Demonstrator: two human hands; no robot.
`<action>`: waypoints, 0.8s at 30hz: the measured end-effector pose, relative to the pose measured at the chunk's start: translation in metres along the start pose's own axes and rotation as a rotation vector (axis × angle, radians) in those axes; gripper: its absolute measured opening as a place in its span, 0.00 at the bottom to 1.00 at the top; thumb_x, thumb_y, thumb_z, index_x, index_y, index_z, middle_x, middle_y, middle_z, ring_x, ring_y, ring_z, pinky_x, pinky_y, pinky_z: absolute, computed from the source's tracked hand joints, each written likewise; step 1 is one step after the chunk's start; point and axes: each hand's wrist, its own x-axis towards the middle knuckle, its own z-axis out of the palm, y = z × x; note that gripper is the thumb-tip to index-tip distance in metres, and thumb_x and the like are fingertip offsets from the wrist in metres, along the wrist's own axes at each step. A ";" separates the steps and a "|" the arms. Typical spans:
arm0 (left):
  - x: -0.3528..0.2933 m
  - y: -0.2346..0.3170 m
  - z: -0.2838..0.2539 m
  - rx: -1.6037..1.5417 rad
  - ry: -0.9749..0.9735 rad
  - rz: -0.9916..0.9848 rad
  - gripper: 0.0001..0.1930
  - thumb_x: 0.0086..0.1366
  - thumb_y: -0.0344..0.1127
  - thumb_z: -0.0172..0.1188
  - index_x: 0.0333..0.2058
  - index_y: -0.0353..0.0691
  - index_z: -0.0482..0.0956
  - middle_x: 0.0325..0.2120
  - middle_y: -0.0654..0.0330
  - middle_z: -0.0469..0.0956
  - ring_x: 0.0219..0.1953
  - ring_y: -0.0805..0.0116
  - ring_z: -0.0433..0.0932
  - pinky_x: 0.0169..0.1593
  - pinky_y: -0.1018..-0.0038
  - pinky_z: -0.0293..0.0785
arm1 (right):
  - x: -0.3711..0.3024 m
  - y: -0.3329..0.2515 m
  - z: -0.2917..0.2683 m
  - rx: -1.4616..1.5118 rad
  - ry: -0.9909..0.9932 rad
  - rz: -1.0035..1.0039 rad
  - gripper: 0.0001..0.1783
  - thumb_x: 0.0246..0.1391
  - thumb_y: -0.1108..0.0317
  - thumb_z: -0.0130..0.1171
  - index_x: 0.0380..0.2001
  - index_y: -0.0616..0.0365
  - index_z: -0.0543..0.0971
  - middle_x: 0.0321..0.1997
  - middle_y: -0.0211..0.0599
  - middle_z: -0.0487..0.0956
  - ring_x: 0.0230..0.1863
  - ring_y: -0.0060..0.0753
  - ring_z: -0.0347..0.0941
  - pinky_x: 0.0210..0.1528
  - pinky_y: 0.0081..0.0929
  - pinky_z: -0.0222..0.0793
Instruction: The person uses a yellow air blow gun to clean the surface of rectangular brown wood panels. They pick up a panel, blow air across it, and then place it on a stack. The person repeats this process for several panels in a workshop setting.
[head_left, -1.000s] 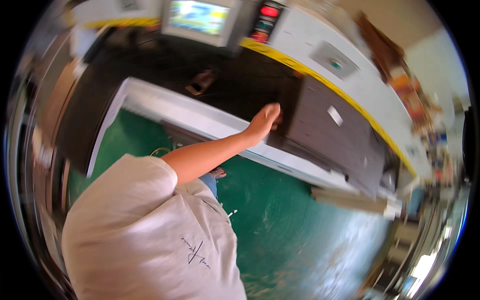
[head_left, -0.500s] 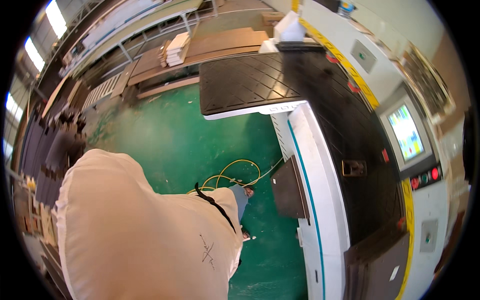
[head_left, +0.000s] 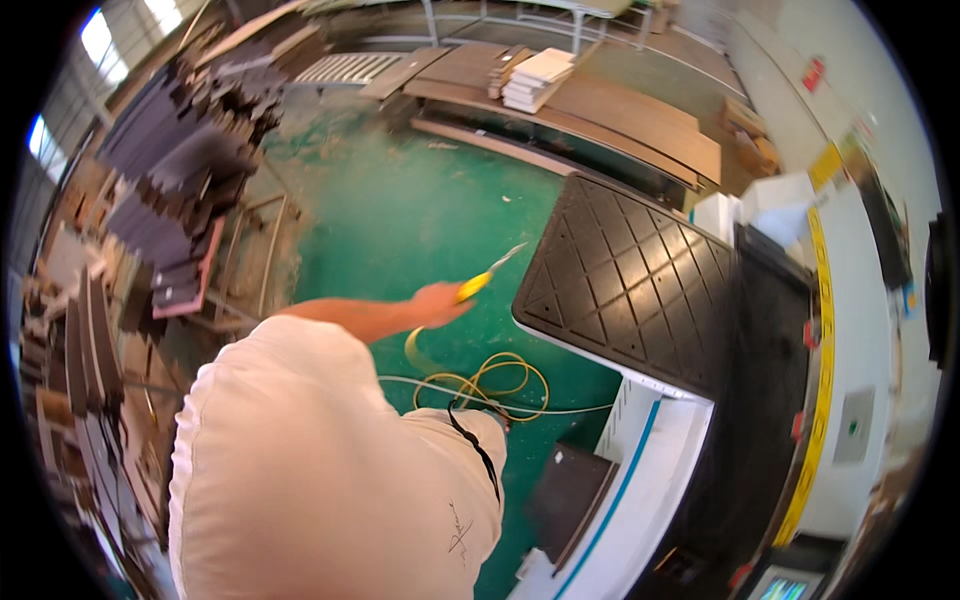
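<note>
My left hand (head_left: 440, 304) reaches out over the green floor, its fingers wrapped around the yellow handle of an air blow gun (head_left: 474, 287). The gun's thin metal nozzle points up and right, near the corner of a black grooved machine table (head_left: 630, 285) but apart from it. Just below the hand hangs a piece of yellow hose (head_left: 414, 350), blurred. More yellow hose (head_left: 520, 372) lies in loops on the floor. My right hand is out of view.
A white machine side panel (head_left: 650, 470) runs along the right, with dark panels (head_left: 572, 500) leaning against it. Brown boards (head_left: 600, 115) and stacked pale pieces (head_left: 537, 78) lie at the back. Dark panels (head_left: 180, 190) are stacked on a rack at left.
My left arm has come into view with the blow gun in hand. My view has turned leftward, so the table and machine sit lower and farther right.
</note>
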 end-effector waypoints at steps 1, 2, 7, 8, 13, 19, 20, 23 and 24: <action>0.035 0.022 0.001 -0.038 0.112 0.089 0.24 0.69 0.61 0.57 0.45 0.45 0.80 0.31 0.50 0.84 0.34 0.45 0.83 0.36 0.52 0.77 | 0.004 -0.009 0.003 -0.030 -0.014 -0.015 0.19 0.66 0.54 0.58 0.41 0.62 0.81 0.32 0.40 0.83 0.32 0.39 0.78 0.34 0.39 0.75; 0.063 0.084 -0.014 -0.081 -0.019 0.102 0.25 0.68 0.62 0.57 0.47 0.46 0.79 0.32 0.51 0.84 0.36 0.45 0.84 0.37 0.53 0.78 | 0.009 -0.015 0.003 -0.043 0.013 -0.018 0.19 0.66 0.54 0.58 0.41 0.62 0.81 0.32 0.40 0.83 0.32 0.38 0.78 0.34 0.39 0.75; 0.181 0.225 0.050 -0.217 -0.008 0.325 0.25 0.61 0.45 0.63 0.50 0.32 0.74 0.45 0.39 0.80 0.46 0.41 0.82 0.48 0.52 0.80 | -0.006 -0.022 -0.005 -0.082 0.069 0.025 0.19 0.66 0.55 0.58 0.42 0.62 0.81 0.33 0.40 0.83 0.33 0.37 0.78 0.34 0.38 0.75; 0.202 0.239 0.068 -0.204 0.018 0.304 0.24 0.61 0.43 0.62 0.50 0.30 0.74 0.45 0.37 0.80 0.46 0.41 0.82 0.48 0.51 0.80 | -0.012 -0.019 -0.010 -0.090 0.074 0.035 0.19 0.66 0.55 0.58 0.42 0.62 0.81 0.33 0.39 0.83 0.33 0.37 0.78 0.34 0.38 0.75; 0.218 0.367 0.092 -0.122 -0.258 0.465 0.25 0.53 0.40 0.66 0.47 0.30 0.79 0.45 0.36 0.81 0.47 0.43 0.84 0.50 0.52 0.81 | -0.112 0.051 -0.036 0.089 0.369 0.153 0.19 0.66 0.55 0.58 0.43 0.63 0.81 0.33 0.39 0.83 0.33 0.35 0.78 0.34 0.37 0.75; 0.194 0.331 0.123 0.026 0.008 0.552 0.17 0.57 0.45 0.66 0.40 0.39 0.83 0.39 0.48 0.85 0.44 0.44 0.85 0.46 0.52 0.81 | -0.202 0.155 -0.041 0.143 0.414 0.445 0.21 0.66 0.61 0.57 0.57 0.62 0.79 0.43 0.35 0.84 0.36 0.30 0.82 0.38 0.30 0.79; 0.184 0.315 0.128 -0.018 0.021 0.574 0.18 0.59 0.45 0.66 0.42 0.37 0.81 0.41 0.46 0.84 0.46 0.42 0.83 0.49 0.51 0.79 | -0.228 0.187 -0.046 0.321 0.515 0.462 0.22 0.64 0.62 0.60 0.57 0.60 0.79 0.42 0.37 0.85 0.36 0.30 0.82 0.35 0.29 0.77; 0.240 0.256 0.145 0.238 0.247 0.737 0.28 0.64 0.46 0.67 0.56 0.35 0.74 0.55 0.42 0.77 0.59 0.39 0.74 0.59 0.50 0.72 | -0.277 0.242 -0.038 0.552 0.689 0.552 0.20 0.62 0.63 0.62 0.56 0.58 0.80 0.40 0.38 0.85 0.35 0.29 0.82 0.31 0.28 0.75; 0.219 0.264 0.161 0.186 0.320 0.754 0.29 0.65 0.46 0.66 0.58 0.33 0.73 0.58 0.40 0.74 0.61 0.37 0.72 0.62 0.52 0.70 | -0.301 0.252 -0.034 0.550 0.754 0.655 0.18 0.62 0.64 0.61 0.54 0.57 0.81 0.39 0.37 0.85 0.34 0.29 0.82 0.30 0.28 0.74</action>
